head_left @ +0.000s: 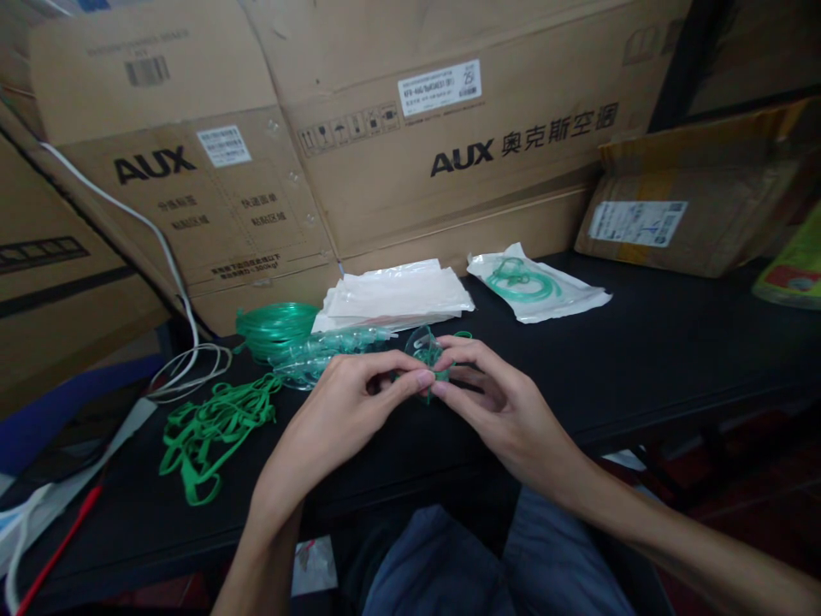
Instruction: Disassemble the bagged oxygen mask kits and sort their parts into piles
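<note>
My left hand and my right hand meet above the black table, fingertips pinched together on a small clear green plastic mask piece. A green strap loops out from between the fingers. Both hands are closed around it. Just behind them lies a row of clear green masks beside a coil of green tubing. A heap of green elastic straps lies to the left of my left hand.
A stack of white plastic bags and one sealed bag with green tubing lie farther back. Large cardboard boxes wall the table's rear. White cable hangs at left. My knees are below the table edge.
</note>
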`<state>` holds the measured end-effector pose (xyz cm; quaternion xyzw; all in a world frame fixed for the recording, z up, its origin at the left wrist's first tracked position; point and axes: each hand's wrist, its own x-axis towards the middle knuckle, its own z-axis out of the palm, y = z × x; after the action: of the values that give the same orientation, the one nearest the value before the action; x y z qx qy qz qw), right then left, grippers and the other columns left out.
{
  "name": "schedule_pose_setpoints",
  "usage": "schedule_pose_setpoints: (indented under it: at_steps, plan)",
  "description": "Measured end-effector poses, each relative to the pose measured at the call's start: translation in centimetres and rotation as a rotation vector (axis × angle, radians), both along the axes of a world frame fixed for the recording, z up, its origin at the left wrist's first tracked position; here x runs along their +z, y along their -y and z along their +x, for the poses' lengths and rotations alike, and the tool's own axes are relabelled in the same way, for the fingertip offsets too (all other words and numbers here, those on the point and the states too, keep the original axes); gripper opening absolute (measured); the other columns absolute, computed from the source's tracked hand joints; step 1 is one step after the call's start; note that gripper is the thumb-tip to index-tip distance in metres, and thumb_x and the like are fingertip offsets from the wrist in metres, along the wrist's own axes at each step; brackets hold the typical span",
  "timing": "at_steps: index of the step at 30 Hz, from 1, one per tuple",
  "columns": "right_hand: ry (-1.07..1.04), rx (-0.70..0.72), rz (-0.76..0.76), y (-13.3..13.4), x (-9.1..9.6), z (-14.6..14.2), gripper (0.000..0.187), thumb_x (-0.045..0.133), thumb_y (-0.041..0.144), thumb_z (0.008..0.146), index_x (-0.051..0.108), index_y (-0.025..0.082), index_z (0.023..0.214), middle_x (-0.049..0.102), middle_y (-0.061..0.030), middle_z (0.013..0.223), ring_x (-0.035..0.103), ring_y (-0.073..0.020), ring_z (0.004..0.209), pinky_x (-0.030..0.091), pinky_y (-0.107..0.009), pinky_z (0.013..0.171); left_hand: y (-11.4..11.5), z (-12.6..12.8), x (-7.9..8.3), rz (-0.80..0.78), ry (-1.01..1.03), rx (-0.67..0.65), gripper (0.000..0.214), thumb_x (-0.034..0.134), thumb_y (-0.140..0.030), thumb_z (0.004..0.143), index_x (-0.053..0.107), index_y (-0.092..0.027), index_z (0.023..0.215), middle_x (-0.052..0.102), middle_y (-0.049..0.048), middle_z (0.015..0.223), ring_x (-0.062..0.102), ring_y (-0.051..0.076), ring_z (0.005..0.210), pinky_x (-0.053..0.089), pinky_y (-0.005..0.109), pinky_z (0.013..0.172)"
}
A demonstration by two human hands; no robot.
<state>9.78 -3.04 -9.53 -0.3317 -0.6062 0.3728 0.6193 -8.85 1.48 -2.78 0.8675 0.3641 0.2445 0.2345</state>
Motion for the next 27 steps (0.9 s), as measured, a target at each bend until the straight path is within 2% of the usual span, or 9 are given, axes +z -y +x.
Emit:
schedule_pose_setpoints:
  at_steps: [6, 9, 13, 18, 23, 27]
  plan:
    - [-0.025, -0.061, 0.006, -0.1, 0.1, 0.1, 0.003, 0.069, 0.027, 0.092, 0.068, 0.024, 0.091, 0.059, -0.0032, 0.127, 0.066, -0.0159, 0.112, 0.056, -0.025, 0.095, 0.3, 0.3, 0.1, 0.024, 0.017, -0.014, 0.025, 0.06, -0.046, 0.098, 0.077, -0.028, 0.096, 0.077, -0.005, 0.095, 0.067, 0.015, 0.085, 0.045, 0.024, 0.073]
    - [-0.037, -0.077, 0.002, -0.3, 0.3, 0.1, 0.006, 0.069, 0.026, 0.091, 0.066, 0.022, 0.087, 0.063, -0.0042, 0.122, 0.065, -0.0168, 0.116, 0.053, -0.025, 0.098, 0.5, 0.6, -0.1, 0.006, 0.064, 0.009, 0.024, 0.065, -0.047, 0.094, 0.069, -0.028, 0.108, 0.076, -0.0062, 0.092, 0.06, 0.011, 0.069, 0.042, 0.022, 0.062]
    - [-0.034, -0.081, -0.017, -0.4, 0.5, 0.1, 0.01, 0.069, 0.028, 0.091, 0.064, 0.021, 0.085, 0.066, -0.0059, 0.116, 0.064, -0.0188, 0.119, 0.052, -0.026, 0.097, 0.7, 1.0, -0.3, 0.02, 0.1, 0.011, 0.04, 0.074, -0.038, 0.09, 0.055, -0.032, 0.124, 0.073, -0.0094, 0.097, 0.05, 0.008, 0.059, 0.04, 0.02, 0.057]
    - [-0.055, -0.02, -0.074, -0.2, 0.7, 0.0, 0.012, 0.066, 0.03, 0.093, 0.06, 0.02, 0.088, 0.067, -0.0047, 0.11, 0.07, -0.0158, 0.102, 0.056, -0.024, 0.087, 1.0, 1.2, 0.0, 0.138, 0.017, -0.041, 0.025, 0.068, -0.032, 0.094, 0.061, -0.034, 0.118, 0.068, -0.0103, 0.089, 0.05, 0.008, 0.061, 0.037, 0.02, 0.059]
    - [-0.047, -0.008, -0.089, -0.1, 0.8, 0.1, 0.017, 0.066, 0.033, 0.093, 0.056, 0.02, 0.087, 0.065, -0.0015, 0.095, 0.069, -0.0128, 0.089, 0.057, -0.025, 0.085, 1.0, 1.4, 0.0, 0.183, -0.02, -0.052, 0.024, 0.066, -0.023, 0.093, 0.064, -0.03, 0.116, 0.067, -0.0086, 0.085, 0.048, 0.008, 0.058, 0.036, 0.02, 0.057]
    - [-0.064, 0.025, -0.126, -0.1, 0.8, 0.0, 0.022, 0.066, 0.038, 0.094, 0.054, 0.021, 0.087, 0.068, -0.0057, 0.107, 0.069, -0.0168, 0.1, 0.057, -0.03, 0.09, 0.9, 1.5, -0.3, 0.232, -0.02, -0.027, 0.019, 0.066, -0.022, 0.091, 0.064, -0.028, 0.109, 0.066, -0.0088, 0.083, 0.047, 0.008, 0.057, 0.035, 0.02, 0.058]
